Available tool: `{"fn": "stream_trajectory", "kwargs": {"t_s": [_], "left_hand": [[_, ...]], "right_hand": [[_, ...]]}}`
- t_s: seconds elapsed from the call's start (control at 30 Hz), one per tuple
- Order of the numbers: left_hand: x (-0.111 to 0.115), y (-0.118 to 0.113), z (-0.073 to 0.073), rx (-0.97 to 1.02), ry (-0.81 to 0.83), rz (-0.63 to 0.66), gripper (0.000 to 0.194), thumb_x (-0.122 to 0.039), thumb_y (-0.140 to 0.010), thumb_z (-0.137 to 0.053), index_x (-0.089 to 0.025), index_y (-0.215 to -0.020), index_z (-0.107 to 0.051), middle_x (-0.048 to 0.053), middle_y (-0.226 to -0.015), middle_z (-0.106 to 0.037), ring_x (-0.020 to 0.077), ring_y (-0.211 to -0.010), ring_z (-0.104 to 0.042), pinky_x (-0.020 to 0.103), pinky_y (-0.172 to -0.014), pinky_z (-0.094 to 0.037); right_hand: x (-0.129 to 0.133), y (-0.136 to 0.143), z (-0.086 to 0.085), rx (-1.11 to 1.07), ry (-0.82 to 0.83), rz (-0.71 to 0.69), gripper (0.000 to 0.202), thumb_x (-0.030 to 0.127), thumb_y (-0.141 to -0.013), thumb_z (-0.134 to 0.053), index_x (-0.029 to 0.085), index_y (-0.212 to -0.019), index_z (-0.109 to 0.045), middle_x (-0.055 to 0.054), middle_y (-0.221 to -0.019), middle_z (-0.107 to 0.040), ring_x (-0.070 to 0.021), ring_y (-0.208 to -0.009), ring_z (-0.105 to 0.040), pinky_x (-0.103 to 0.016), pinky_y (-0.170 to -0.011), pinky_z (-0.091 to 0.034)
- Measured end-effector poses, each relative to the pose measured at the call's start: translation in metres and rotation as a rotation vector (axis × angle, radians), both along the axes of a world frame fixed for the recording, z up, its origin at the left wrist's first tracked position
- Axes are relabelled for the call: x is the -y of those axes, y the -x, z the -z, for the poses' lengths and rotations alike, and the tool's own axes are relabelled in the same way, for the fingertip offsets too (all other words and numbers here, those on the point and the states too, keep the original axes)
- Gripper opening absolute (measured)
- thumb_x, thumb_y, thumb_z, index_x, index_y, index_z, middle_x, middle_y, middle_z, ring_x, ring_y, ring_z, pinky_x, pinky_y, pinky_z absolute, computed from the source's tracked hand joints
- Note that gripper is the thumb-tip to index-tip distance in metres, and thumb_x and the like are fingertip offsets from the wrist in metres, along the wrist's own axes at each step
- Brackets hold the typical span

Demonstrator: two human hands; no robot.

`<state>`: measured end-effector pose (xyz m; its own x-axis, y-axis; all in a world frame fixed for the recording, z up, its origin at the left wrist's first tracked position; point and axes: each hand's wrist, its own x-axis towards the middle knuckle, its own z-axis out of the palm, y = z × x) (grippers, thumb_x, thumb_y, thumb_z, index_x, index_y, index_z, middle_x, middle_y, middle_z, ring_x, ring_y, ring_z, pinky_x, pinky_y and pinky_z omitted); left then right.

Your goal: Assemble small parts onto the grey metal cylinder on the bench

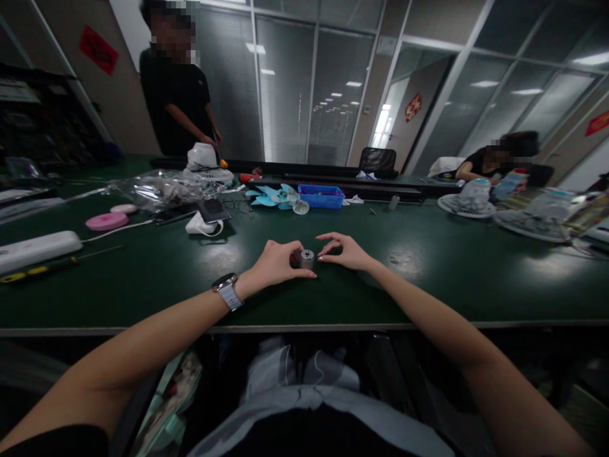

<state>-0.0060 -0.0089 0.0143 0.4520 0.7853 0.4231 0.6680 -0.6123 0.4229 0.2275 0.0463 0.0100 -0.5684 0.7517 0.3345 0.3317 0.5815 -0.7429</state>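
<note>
A small silver metal cylinder, motor-like with a dark spot at the centre of its top, stands upright on the green table. My left hand curves around it, thumb on the near side and fingers on the far left side. Just to its right is my right hand, thumb and fingers apart in a pinch shape. Its fingertips come close to the cylinder, and nothing shows between them. The left fingers partly hide the cylinder's side.
Beyond my hands lie light-blue fan blades and a blue bin. A white charger, pink round case, screwdriver and power strip are left. White fan parts stand right. Two people are across the table.
</note>
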Motion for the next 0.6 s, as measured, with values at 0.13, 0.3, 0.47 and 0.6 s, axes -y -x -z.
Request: {"fn": "stream_trajectory", "kwargs": {"t_s": [0.13,0.3,0.47,0.6], "left_hand": [[0.000,0.000,0.000,-0.003,0.004,0.010,0.054,-0.067,-0.063,-0.067,-0.020,-0.087,-0.059,0.000,-0.073,-0.068,0.0170,-0.067,-0.063,0.025,-0.063,-0.038],[-0.002,0.001,0.002,-0.045,-0.022,-0.014,0.055,-0.070,-0.064,-0.064,-0.018,-0.082,-0.058,0.001,-0.072,-0.066,0.0170,-0.064,-0.061,0.024,-0.057,-0.037],[-0.003,0.002,0.003,-0.048,-0.016,-0.009,0.055,-0.070,-0.064,-0.064,-0.018,-0.080,-0.057,0.001,-0.072,-0.065,0.0167,-0.064,-0.061,0.023,-0.055,-0.037],[-0.003,0.001,0.003,-0.029,0.001,0.004,0.054,-0.069,-0.063,-0.065,-0.019,-0.083,-0.058,0.001,-0.072,-0.066,0.0162,-0.064,-0.061,0.023,-0.055,-0.037]], "right_hand": [[0.017,0.018,-0.009,-0.185,-0.177,0.117,0.048,0.034,-0.072,-0.074,0.019,-0.114,-0.054,-0.004,-0.085,-0.075,-0.0215,-0.092,-0.070,-0.047,-0.103,-0.038],[0.036,0.037,-0.016,-0.228,-0.211,0.020,0.042,0.033,-0.074,-0.073,0.019,-0.108,-0.054,-0.004,-0.085,-0.074,-0.0210,-0.090,-0.070,-0.042,-0.098,-0.043],[0.039,0.041,-0.016,-0.219,-0.212,0.014,0.038,0.031,-0.075,-0.072,0.019,-0.107,-0.055,-0.002,-0.084,-0.074,-0.0208,-0.089,-0.070,-0.041,-0.097,-0.043],[0.037,0.040,-0.016,-0.235,-0.190,0.106,0.034,0.034,-0.077,-0.070,0.018,-0.104,-0.057,-0.002,-0.076,-0.073,-0.0204,-0.082,-0.071,-0.041,-0.095,-0.044]]}}
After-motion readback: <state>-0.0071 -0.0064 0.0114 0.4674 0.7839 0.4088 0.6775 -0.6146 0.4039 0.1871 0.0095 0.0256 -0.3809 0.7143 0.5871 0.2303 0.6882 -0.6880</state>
